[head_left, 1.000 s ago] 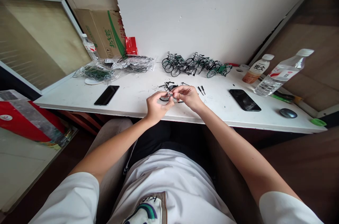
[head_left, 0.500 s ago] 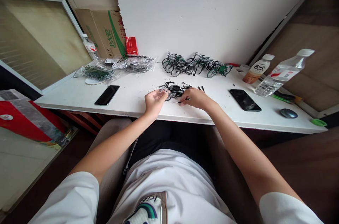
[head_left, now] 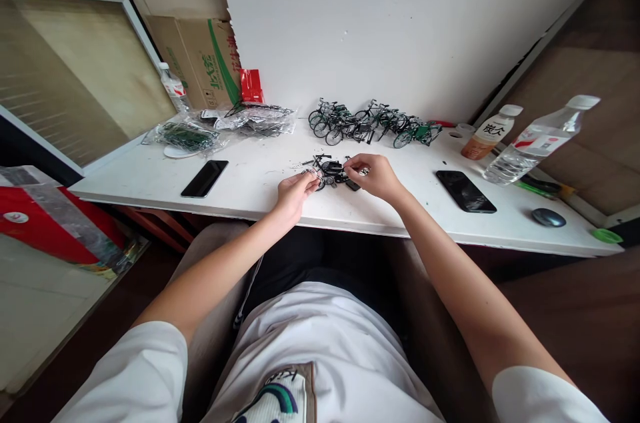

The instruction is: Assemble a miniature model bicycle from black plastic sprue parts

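Observation:
My left hand (head_left: 293,192) rests on the white table (head_left: 250,193) near its front edge, fingers pinched on a small silvery part at the left of a half-built black model bicycle (head_left: 331,171). My right hand (head_left: 376,176) is at the model's right side, fingertips pinched on a small dark piece. Loose black parts lie around the model. Further back stands a row of finished green and black model bicycles (head_left: 373,123).
Two black phones lie flat, one left (head_left: 205,178) and one right (head_left: 465,190). Bags of parts (head_left: 220,126) sit back left by a cardboard box (head_left: 200,63). At the right are a drink bottle (head_left: 490,132), a water bottle (head_left: 537,140) and a mouse (head_left: 548,216).
My hands were joined over the small part near the table edge. They have parted and moved forward to the black model; my right hand has gone to its right side.

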Demonstrator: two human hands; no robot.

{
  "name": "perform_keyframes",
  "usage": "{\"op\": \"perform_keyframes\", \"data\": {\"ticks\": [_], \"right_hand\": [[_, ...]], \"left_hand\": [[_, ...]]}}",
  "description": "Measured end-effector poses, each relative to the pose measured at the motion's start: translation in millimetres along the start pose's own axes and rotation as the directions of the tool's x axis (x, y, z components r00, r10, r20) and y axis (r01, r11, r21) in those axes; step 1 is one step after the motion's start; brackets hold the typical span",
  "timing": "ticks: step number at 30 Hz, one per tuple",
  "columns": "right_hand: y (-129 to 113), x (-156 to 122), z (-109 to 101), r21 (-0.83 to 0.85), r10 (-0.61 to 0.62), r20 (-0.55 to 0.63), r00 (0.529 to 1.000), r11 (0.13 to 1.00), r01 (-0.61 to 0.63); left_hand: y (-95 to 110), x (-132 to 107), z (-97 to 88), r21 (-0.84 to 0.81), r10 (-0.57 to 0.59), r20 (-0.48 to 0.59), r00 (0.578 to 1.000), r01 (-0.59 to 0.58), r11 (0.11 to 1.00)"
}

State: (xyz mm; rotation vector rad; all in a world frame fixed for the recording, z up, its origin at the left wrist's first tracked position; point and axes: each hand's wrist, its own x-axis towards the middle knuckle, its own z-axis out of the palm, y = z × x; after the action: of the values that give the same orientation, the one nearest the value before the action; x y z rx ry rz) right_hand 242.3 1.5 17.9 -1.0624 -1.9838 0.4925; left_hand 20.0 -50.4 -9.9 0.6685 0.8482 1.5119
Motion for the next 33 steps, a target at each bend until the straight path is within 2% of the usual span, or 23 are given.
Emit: {"op": "perform_keyframes", "data": {"ticks": [2,4,8,15,26,33], "right_hand": [[-3,1,6,0.184,0.037,-0.077,0.996,0.983,-0.023],[-8,0,13,0.359,0.080,-0.107,0.991,0.933,-0.037],[-25,-5,26,0.508,0.075,-0.131,0.989,0.861,0.002],[-43,-16,40,0.563,0.046,-0.126,0.991,0.826,0.034],[-42,-19,43,0.482,0.042,-0.071,0.997,0.876,-0.003],[-43,-20,45,0.509,0.019,-0.097,0.995,0.860,0.034]], "left_hand": [[0,-1,0.6,-0.004,-0.034,0.000,0.999,0.034,0.999],[-1,-1,0.7,-0.001,-0.061,0.008,0.998,0.061,0.998],[-2,-3,1.2,0.030,-0.080,0.033,0.996,0.079,0.996],[-2,-7,3.7,0.061,-0.078,0.048,0.996,0.075,0.995],[-2,-6,1.7,0.073,-0.069,0.060,0.996,0.065,0.995],[-2,-7,1.3,0.086,-0.055,0.065,0.996,0.049,0.995]]}}
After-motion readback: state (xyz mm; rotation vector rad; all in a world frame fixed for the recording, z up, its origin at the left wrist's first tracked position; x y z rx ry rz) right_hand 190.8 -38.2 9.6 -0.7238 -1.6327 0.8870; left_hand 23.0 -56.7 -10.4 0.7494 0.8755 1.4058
